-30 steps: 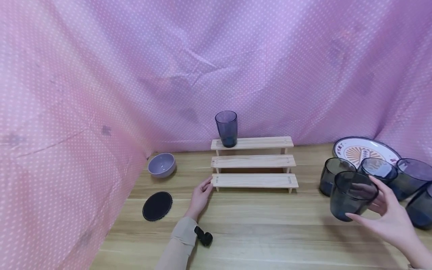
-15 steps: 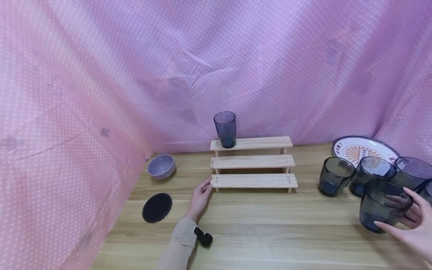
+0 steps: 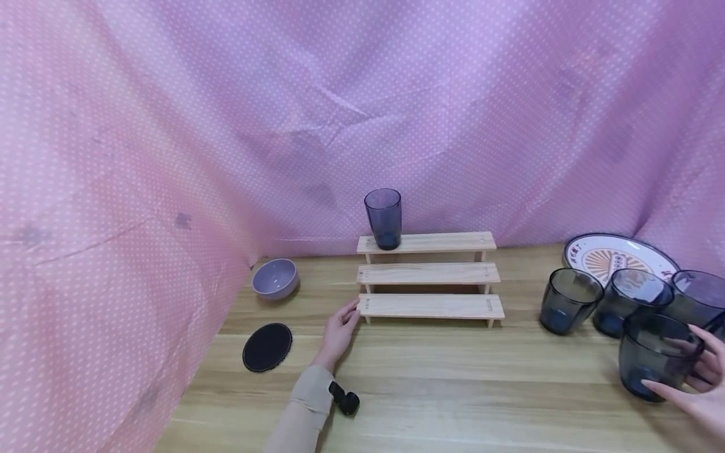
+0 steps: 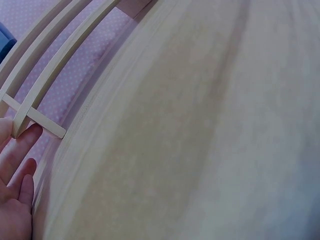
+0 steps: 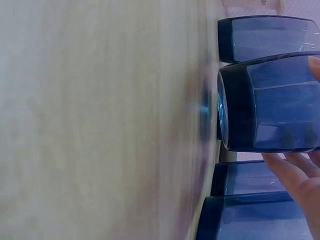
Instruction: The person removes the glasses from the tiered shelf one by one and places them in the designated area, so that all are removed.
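Observation:
My right hand (image 3: 704,385) holds a dark smoky drinking glass (image 3: 651,362) at the right, thumb on the near side and fingers behind. Seen from the right wrist, this glass (image 5: 280,105) is close above the table, its base slightly tilted, among other glasses. At the middle of the table stands a three-step wooden rack (image 3: 430,306). The thumb and index finger of my left hand (image 3: 338,332) pinch the left end of its lowest step, which the left wrist view shows between the fingertips. One tall dark glass (image 3: 384,220) stands upright at the left of the top step.
Several similar glasses (image 3: 569,302) are grouped at the right, before a white patterned plate (image 3: 580,253) near the curtain. A small purple bowl (image 3: 275,280) and a round black coaster (image 3: 268,347) lie left of the rack. Pink dotted cloth (image 3: 317,126) encloses the table.
My right hand has carried the glass right and nearer to me, from in front of the leftmost glass to beside the others. The left hand stays at the rack.

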`<state>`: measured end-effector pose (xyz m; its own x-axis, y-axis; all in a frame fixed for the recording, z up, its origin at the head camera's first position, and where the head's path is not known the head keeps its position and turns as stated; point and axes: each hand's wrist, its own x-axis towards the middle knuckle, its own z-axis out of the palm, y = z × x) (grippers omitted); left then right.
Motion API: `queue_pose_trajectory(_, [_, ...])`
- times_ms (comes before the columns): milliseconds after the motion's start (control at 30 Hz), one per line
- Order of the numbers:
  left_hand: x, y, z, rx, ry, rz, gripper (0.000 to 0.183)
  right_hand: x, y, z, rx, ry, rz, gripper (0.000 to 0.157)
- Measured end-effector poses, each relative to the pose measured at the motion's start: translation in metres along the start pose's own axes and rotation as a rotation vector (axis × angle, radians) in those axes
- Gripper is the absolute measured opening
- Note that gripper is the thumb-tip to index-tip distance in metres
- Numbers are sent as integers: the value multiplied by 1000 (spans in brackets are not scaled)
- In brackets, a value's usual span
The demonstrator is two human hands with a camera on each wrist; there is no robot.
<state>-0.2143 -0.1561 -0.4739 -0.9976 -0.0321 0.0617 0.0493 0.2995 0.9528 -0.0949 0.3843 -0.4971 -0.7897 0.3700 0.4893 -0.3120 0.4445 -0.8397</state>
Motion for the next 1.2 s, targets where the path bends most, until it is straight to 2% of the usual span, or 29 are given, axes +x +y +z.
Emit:
queue_pose_trajectory(300, [2, -2, 0, -10, -2, -16, 37, 3, 7, -1, -15, -6, 52, 118])
queue_pose_trajectory(400, [2, -1, 0, -6, -2, -7, 37, 4, 13, -5, 22, -8, 62, 117])
queue_pose_trajectory(533, [3, 0, 1, 0, 1, -3, 37, 4, 20, -8, 226, -24, 32, 115])
queue_pose_trajectory(600, [3, -1, 1, 5, 2, 0, 37, 4, 23, -8, 382, -35, 18, 113])
queue_pose_trajectory(633, [5, -5, 1, -1, 0, -1, 37, 5, 23, -8, 452, -39, 16, 112])
queue_pose_trajectory(767, [15, -26, 2, -4, 3, 1, 37, 6, 23, -8, 561, -44, 6, 109])
queue_pose_trajectory(833, [19, -36, 3, -11, 7, -10, 37, 6, 22, -8, 524, -41, 1, 109])
queue_pose_trajectory(900, [20, -38, 3, -5, 14, -10, 37, 6, 21, -8, 482, -36, 1, 109])
queue_pose_trajectory(1200, [18, -37, 4, 4, 21, -8, 36, 9, 25, -10, 233, -31, 14, 114])
